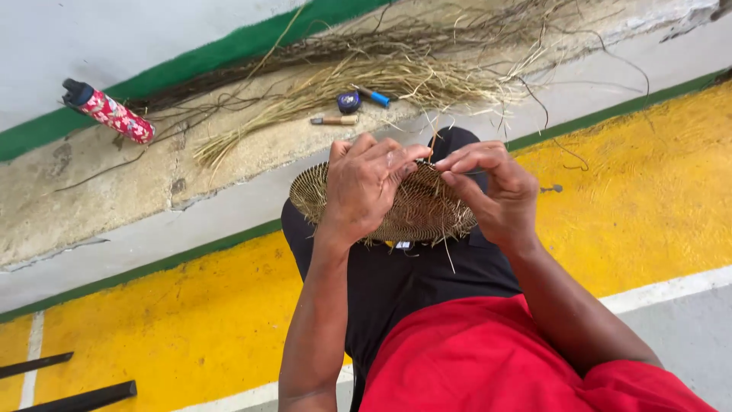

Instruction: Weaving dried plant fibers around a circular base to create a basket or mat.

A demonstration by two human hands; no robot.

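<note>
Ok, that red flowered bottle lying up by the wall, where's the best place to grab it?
Grip the red flowered bottle around its cylindrical middle, coming from above. It lies on its side on the concrete ledge, dark cap toward the wall, with its long sides seemingly free.

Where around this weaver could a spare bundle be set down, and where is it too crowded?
Free: the yellow floor left of the left hand, and the yellow stretch right of the right hand. Crowded: the ledge behind, with loose straw, small tools and a patterned bottle; the lap holds the woven disc.
</note>
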